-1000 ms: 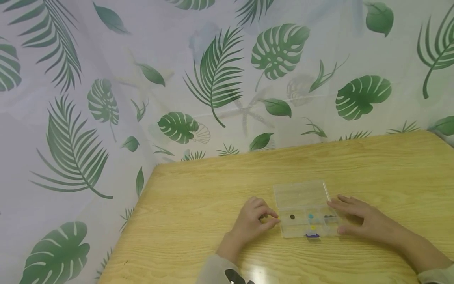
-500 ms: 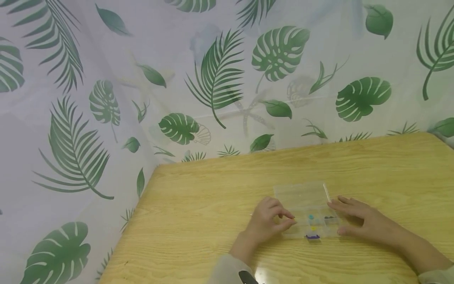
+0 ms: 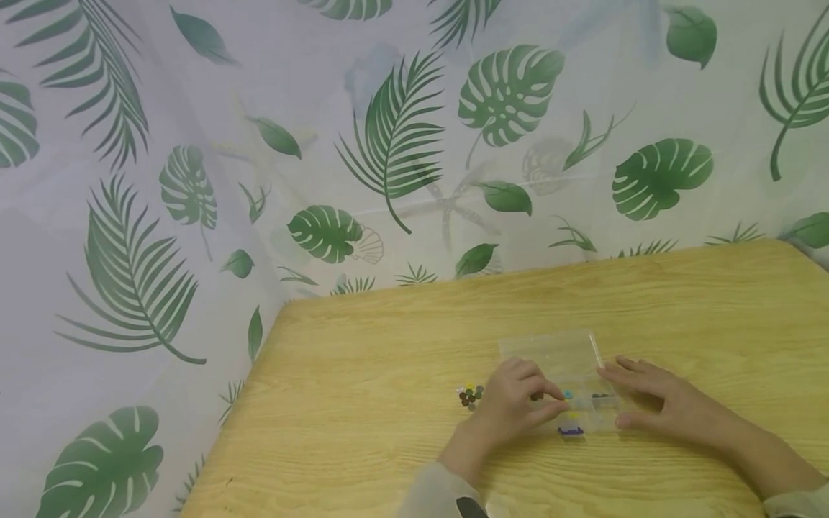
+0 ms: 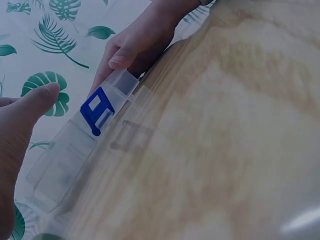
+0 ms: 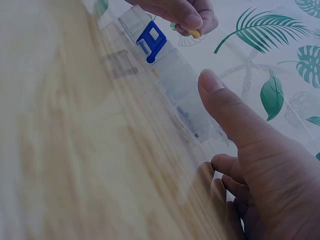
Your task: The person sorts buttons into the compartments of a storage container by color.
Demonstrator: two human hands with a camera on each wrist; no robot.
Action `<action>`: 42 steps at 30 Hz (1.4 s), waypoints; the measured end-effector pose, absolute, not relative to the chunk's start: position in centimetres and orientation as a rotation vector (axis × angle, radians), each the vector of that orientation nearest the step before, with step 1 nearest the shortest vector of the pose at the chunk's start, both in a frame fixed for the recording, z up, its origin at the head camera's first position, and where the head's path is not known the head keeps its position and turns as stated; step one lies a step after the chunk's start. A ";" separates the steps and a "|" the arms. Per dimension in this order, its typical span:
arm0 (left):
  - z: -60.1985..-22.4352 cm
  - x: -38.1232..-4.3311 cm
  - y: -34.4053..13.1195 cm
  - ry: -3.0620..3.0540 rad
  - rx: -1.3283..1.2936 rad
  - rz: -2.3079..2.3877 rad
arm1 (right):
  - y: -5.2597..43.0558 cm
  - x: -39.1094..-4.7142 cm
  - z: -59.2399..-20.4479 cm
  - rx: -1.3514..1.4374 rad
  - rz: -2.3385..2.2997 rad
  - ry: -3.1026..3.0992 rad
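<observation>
A clear plastic compartment box lies with its lid raised toward the back. My left hand is over the box's left half, thumb and forefinger pinching a small yellow button. Below those fingertips, the compartments hold a turquoise button, a yellow one and dark ones. At the front hangs a blue latch. My right hand rests at the box's right end, fingers spread, thumb near the front corner. The left compartments are hidden behind my left hand.
A small pile of mixed buttons in brown, green, grey and yellow lies on the wooden table, just left of my left hand. Behind the table hangs a white leaf-print cloth.
My left hand has moved right, from the box's left edge to above its middle compartments, bringing the button pile into view. The right hand and the box stay put.
</observation>
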State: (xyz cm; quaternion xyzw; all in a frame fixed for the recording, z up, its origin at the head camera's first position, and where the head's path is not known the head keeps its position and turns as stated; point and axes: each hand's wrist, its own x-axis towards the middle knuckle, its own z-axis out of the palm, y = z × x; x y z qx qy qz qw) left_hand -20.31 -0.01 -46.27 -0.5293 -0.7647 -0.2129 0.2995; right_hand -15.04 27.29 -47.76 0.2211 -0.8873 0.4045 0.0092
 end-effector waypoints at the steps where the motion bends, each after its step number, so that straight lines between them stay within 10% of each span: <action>1: -46.2 -20.3 0.1 -2.022 -1.403 -0.558 | 27.3 -15.0 -47.7 0.690 1.267 -2.771; 42: -46.6 -20.0 0.2 -2.029 -1.336 -0.527 | 27.3 -15.1 -48.0 0.697 1.242 -2.770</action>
